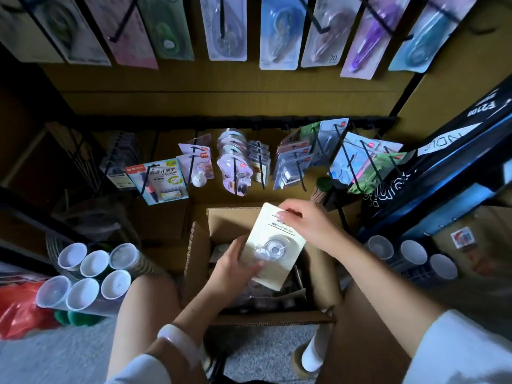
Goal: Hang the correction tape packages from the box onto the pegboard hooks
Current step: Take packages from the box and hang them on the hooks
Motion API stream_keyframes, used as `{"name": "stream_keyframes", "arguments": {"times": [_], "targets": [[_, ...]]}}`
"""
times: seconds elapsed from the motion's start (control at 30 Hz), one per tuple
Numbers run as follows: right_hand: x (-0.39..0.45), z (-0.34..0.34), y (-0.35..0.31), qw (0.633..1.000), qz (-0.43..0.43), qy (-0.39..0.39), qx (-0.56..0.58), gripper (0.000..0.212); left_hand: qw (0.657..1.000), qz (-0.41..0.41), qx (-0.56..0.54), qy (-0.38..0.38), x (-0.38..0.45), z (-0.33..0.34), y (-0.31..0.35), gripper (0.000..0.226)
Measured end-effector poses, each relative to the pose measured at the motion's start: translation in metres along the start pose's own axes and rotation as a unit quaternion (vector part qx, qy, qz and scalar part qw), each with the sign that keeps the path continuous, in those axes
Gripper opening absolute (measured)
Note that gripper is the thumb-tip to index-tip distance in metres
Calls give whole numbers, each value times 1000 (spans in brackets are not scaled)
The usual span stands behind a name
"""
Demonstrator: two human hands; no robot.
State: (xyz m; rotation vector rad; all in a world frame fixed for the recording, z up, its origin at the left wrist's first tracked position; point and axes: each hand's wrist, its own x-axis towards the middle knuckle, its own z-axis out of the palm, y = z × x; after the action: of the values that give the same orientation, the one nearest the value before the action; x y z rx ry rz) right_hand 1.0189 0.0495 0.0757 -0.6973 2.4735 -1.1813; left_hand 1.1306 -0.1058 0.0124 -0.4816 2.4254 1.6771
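Cream correction tape package (273, 245) held above open cardboard box (195, 253), near centre. Left hand (235, 266) gripping lower edge; right hand (310, 225) pinching top corner. Pegboard hooks (235, 173) loaded with packages, far side.

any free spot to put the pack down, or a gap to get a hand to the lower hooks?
Free: grey floor in front of the capped tubes, and the cardboard top left of the open box. Crowded: lower hooks sit packed side by side and the box is full. Both hands, left hand and right hand, hold the cream package.
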Motion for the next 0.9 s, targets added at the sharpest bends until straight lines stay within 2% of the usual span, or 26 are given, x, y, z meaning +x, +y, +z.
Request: {"name": "stream_keyframes", "arguments": {"times": [0.1, 0.13, 0.23, 0.3, 0.37, 0.47, 0.57, 0.73, 0.77, 0.87, 0.9], "targets": [[7, -21, -31, 1000, -9, 17, 18, 23, 999, -2, -52, 4, -1, -3, 21, 14], [7, -26, -40, 999, -12, 24, 30, 21, 996, -7, -89, 2, -3, -5, 29, 10], [5, -41, -56, 991, 5, 74, 116, 8, 981, -14, -193, 6, -8, -14, 51, 7], [-3, -48, -60, 969, 39, 109, 218, 10, 971, -1, -236, 24, -13, -23, 67, 10], [-16, -52, -63, 946, 59, 110, 298, 20, 957, 11, -289, 34, -19, -33, 85, 16], [-36, -49, -68, 952, 69, 80, 287, 15, 938, 39, -340, 54, -31, -46, 108, 36], [-48, -42, -83, 961, 73, 55, 259, 13, 935, 53, -346, 61, -44, -48, 121, 39], [-57, -50, -98, 978, 68, 70, 185, 12, 943, 61, -326, 20, -59, -55, 140, 42], [-59, -55, -100, 980, 59, 72, 178, 12, 943, 65, -325, 18, -60, -57, 144, 39], [-64, -74, -100, 984, 22, 82, 154, 11, 939, 69, -334, 32, -53, -61, 153, 8], [-65, -80, -100, 984, 12, 92, 151, 12, 937, 68, -341, 35, -51, -63, 155, 4]]}}
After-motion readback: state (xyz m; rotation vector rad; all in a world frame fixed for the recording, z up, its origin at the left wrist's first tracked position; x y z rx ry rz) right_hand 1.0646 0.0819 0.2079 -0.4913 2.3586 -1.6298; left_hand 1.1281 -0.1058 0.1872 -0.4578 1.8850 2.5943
